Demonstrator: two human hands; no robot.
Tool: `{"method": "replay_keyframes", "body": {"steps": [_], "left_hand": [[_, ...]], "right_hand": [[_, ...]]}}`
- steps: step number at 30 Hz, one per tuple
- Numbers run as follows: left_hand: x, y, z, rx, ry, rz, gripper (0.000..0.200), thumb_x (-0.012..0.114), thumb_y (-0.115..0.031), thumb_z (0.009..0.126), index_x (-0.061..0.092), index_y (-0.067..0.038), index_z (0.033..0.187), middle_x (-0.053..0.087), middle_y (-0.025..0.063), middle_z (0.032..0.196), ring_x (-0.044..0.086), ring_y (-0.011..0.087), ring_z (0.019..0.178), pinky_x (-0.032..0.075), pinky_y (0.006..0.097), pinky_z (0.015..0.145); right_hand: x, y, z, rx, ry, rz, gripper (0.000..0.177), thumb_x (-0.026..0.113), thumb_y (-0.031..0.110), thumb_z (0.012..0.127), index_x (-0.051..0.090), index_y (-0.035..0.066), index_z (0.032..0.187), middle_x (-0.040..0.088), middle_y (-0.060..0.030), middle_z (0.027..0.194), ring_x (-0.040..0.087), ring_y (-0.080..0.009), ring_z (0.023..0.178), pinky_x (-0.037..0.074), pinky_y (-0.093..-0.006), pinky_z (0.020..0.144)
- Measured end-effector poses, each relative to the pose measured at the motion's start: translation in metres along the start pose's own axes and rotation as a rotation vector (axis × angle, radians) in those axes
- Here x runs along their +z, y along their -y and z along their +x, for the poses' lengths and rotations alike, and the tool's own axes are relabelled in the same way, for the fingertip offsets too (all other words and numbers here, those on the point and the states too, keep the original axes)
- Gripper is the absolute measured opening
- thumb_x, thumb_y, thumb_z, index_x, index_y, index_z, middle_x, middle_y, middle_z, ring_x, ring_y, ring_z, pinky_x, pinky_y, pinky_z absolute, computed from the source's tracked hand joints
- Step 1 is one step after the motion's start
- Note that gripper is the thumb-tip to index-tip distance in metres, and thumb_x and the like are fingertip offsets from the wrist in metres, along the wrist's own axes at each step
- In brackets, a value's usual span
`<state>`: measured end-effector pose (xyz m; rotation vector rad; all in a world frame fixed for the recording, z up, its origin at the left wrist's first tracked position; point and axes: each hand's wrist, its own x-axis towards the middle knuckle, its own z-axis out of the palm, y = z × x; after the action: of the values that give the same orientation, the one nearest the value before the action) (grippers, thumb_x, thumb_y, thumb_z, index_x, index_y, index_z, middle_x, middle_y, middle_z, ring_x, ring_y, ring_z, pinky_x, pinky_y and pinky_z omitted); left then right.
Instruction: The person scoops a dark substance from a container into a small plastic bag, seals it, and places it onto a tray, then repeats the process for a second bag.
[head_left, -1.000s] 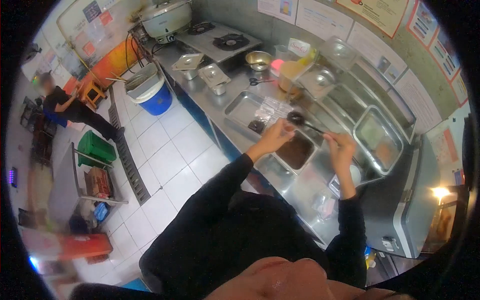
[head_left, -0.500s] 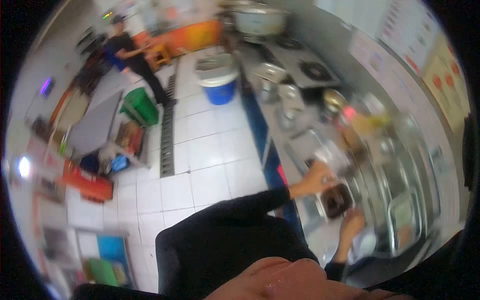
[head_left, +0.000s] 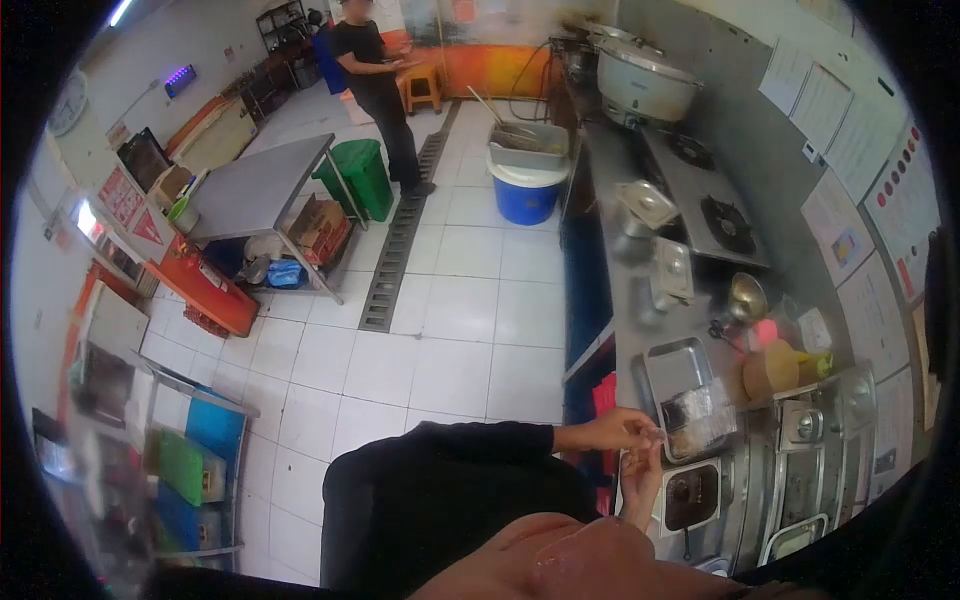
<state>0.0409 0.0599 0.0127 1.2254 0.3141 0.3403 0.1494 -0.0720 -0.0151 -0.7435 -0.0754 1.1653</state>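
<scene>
My left hand (head_left: pixel 615 430) reaches in over the counter's front edge with its fingertips pinched together. Directly below it, my right hand (head_left: pixel 640 480) is raised, fingertips closed and meeting those of the left. A small pale or clear bit seems to sit between the fingertips, too small to name. Beside the right hand is a square metal container (head_left: pixel 692 497) with dark brown contents and a thin handle sticking out. Just beyond the hands, clear plastic packaging (head_left: pixel 700 415) lies across a shallow metal tray (head_left: pixel 675 365).
Lidded metal pans (head_left: pixel 672 272), a brass-coloured bowl (head_left: pixel 747 295) and a yellow-capped bottle (head_left: pixel 815 363) stand farther along the counter. Burners (head_left: pixel 728 222) and a large pot (head_left: pixel 645 85) are beyond. A blue bucket (head_left: pixel 527 200) stands on the floor; another person (head_left: pixel 375 90) stands at the back.
My hands have come together from apart around the dark-filled container, and now meet in front of the tray. The view has swung and is sharper.
</scene>
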Motion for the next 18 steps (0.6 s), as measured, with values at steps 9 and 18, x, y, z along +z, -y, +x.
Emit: {"method": "replay_keyframes", "body": {"steps": [9, 18], "left_hand": [[-0.042, 0.013, -0.004, -0.276, 0.037, -0.606, 0.044, 0.062, -0.022, 0.090, 0.051, -0.007, 0.130, 0.060, -0.0005, 0.107, 0.056, 0.0080, 0.092, 0.045, 0.0220, 0.080], [-0.051, 0.031, -0.015, -0.124, 0.009, -0.394, 0.032, 0.062, -0.007, 0.086, 0.058, -0.003, 0.118, 0.063, 0.0040, 0.092, 0.060, 0.0114, 0.077, 0.046, 0.0246, 0.063]], "right_hand": [[0.038, -0.018, 0.001, 0.165, -0.017, 0.067, 0.024, 0.055, 0.021, 0.094, 0.057, 0.010, 0.115, 0.065, -0.0022, 0.099, 0.063, -0.0116, 0.083, 0.054, -0.0230, 0.068], [0.022, -0.035, 0.007, -0.027, -0.109, -0.243, 0.006, 0.055, 0.009, 0.090, 0.056, 0.005, 0.094, 0.061, -0.0040, 0.075, 0.055, -0.0127, 0.058, 0.046, -0.0227, 0.052]]}}
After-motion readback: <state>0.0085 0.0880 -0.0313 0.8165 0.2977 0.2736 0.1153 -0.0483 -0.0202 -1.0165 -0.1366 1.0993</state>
